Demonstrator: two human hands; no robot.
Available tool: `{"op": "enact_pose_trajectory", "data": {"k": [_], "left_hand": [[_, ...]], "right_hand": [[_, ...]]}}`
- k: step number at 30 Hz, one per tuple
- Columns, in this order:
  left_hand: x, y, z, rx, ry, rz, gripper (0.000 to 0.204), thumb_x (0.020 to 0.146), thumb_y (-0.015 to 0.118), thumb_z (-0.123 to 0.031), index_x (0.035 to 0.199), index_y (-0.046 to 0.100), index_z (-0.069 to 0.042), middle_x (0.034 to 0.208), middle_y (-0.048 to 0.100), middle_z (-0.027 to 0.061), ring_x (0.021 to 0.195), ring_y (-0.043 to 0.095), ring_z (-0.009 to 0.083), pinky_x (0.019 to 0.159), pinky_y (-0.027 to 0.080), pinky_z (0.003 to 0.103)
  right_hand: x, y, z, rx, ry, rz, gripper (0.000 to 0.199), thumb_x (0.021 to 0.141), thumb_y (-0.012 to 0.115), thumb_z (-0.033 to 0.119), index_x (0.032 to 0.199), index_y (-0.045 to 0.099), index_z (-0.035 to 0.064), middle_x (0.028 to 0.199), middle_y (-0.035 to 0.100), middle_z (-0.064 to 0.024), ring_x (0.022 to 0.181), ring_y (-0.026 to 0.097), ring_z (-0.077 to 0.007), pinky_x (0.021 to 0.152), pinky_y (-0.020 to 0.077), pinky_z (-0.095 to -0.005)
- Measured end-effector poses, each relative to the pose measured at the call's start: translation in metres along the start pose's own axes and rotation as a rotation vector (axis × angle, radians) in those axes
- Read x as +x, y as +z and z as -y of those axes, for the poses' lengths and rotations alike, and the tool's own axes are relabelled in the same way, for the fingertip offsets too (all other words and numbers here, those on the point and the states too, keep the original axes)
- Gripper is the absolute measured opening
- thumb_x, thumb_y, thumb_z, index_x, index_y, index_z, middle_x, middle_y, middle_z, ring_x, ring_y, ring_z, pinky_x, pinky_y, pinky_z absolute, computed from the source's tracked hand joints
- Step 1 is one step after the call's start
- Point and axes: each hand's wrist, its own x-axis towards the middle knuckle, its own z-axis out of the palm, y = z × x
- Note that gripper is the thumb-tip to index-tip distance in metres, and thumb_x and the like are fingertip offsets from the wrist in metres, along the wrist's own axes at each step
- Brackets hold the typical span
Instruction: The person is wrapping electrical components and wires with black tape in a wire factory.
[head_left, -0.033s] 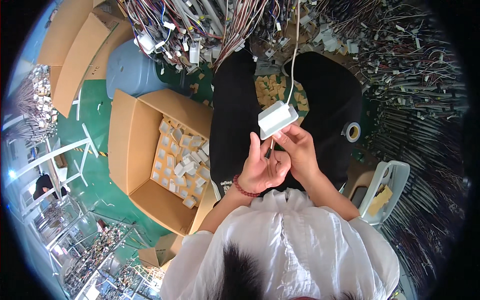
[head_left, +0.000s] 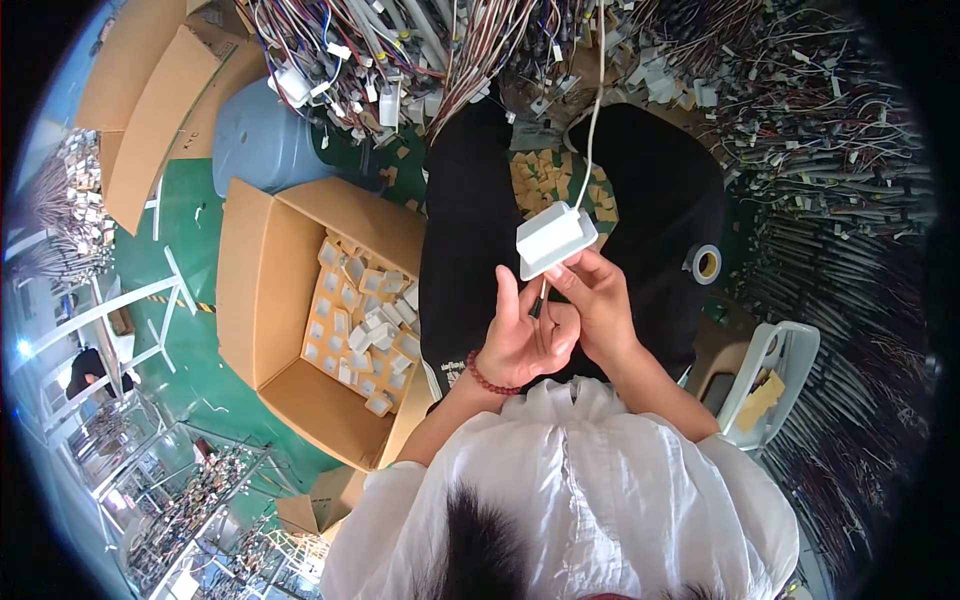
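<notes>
A white plastic housing [head_left: 555,240] with a flat flange is tilted above my lap. My right hand [head_left: 600,305] pinches the lower edge of its flange between thumb and fingers. A white cable [head_left: 592,140] runs up from the housing's far end to the top of the view. Thin wires [head_left: 543,292] with a dark sleeved piece hang below the housing and reach the fingers of my left hand [head_left: 525,335]. That hand's fingers curl around the wires, while its thumb sticks up apart, beside the housing. My palm partly hides the wire ends.
At left stands an open cardboard box [head_left: 245,290] holding several white housings [head_left: 375,330]. Hanging cable bundles [head_left: 400,50] crowd the top and right. A tape roll [head_left: 706,264] lies on my right thigh, near a white plastic bin [head_left: 785,375]. A blue stool [head_left: 262,140] is behind the box.
The white cable above the housing has swung slightly to the right. My left thumb has shifted a little to the left; the housing and right hand stay almost in place.
</notes>
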Motion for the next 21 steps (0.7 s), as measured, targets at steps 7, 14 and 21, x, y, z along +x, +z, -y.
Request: {"op": "enact_pose_trajectory", "data": {"k": [7, 14, 21], "left_hand": [[-0.005, 0.015, 0.003, 0.279, 0.098, -0.077, 0.043, 0.104, 0.026, -0.034, 0.143, 0.025, -0.017, 0.046, 0.036, -0.0039, 0.032, 0.027, 0.0058, 0.035, 0.024, 0.020], [-0.025, 0.020, -0.014, 0.333, 0.109, -0.056, 0.054, 0.101, 0.031, -0.021, 0.149, 0.010, -0.008, 0.044, 0.035, -0.0013, 0.034, 0.028, 0.0053, 0.036, 0.025, 0.020], [-0.052, 0.019, -0.021, 0.725, 0.086, -0.262, 0.053, 0.101, 0.034, -0.021, 0.149, 0.015, -0.008, 0.050, 0.042, 0.0026, 0.037, 0.036, 0.0093, 0.037, 0.028, 0.021]], "right_hand": [[-0.003, 0.008, 0.000, -0.037, -0.128, -0.007, 0.012, 0.087, 0.066, 0.009, 0.094, 0.066, -0.0006, 0.114, 0.050, -0.0063, 0.105, 0.053, -0.0171, 0.091, 0.0431, -0.0315], [0.017, -0.005, 0.037, -0.825, -0.767, -0.168, 0.013, 0.076, 0.070, 0.009, 0.082, 0.067, -0.0021, 0.107, 0.054, -0.0162, 0.086, 0.058, -0.0236, 0.074, 0.0468, -0.0327], [0.005, 0.021, 0.072, -0.756, -0.670, 0.486, 0.037, 0.073, 0.055, -0.011, 0.105, 0.065, 0.0030, 0.099, 0.066, -0.0133, 0.095, 0.063, -0.0318, 0.079, 0.0514, -0.0354]]}}
